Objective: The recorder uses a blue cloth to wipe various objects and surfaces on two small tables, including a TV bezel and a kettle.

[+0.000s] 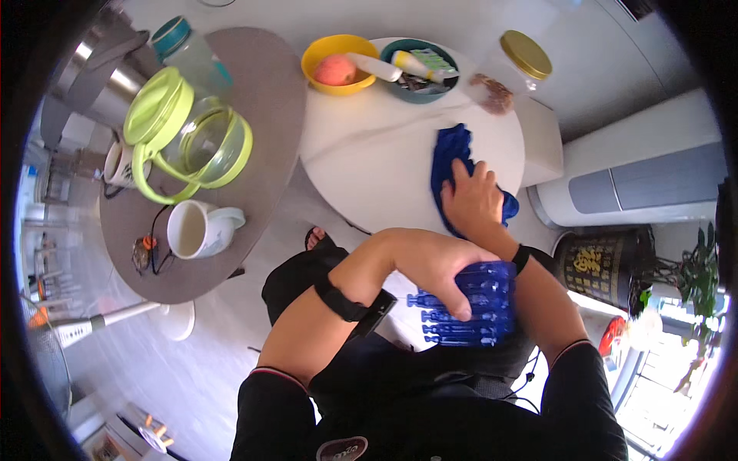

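My left hand grips a block of translucent blue plastic ampoules, bottle-shaped and lined up side by side. It is held over my lap, close to my right forearm. My right hand reaches past it and lies on a crumpled dark blue cloth on the white round table. The fingers are partly spread on the cloth, and the palm side is hidden. The cloth is near the table's right edge.
On the white table stand a yellow bowl with an apple, a teal bowl of packets and a gold-lidded jar. At left, a brown table bears a green-lidded pitcher, a bottle and a white mug.
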`<action>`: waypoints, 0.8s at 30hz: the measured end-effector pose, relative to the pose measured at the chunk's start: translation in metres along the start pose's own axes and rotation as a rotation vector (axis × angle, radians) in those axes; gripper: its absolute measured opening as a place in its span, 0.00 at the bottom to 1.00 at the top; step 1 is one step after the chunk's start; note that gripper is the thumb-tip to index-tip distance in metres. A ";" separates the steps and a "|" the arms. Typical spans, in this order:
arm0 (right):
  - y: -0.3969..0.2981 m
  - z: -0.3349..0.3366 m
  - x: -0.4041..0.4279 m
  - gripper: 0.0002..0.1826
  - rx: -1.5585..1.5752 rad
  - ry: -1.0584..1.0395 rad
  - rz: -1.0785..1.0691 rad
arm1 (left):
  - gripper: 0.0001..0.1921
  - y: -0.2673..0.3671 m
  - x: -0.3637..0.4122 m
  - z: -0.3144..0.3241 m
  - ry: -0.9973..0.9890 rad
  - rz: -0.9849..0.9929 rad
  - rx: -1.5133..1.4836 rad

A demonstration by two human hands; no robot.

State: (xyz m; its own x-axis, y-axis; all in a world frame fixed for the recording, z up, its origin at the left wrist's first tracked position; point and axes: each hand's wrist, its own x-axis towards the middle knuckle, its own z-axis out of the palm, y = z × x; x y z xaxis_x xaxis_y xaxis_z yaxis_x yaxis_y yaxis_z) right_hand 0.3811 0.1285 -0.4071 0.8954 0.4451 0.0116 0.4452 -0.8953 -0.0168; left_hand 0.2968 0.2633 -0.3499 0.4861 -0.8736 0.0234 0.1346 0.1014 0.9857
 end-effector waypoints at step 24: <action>0.053 0.010 -0.007 0.21 0.158 -0.029 -0.417 | 0.12 -0.015 0.016 -0.041 1.296 0.089 -0.550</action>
State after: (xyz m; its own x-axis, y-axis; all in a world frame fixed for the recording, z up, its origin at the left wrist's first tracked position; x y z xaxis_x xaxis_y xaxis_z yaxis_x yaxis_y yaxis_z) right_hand 0.3983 0.0784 -0.4184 0.6379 0.7698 0.0216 0.7613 -0.6260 -0.1692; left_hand 0.3384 0.2674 -0.3710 0.9086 0.1661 -0.3831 0.2304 0.5657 0.7918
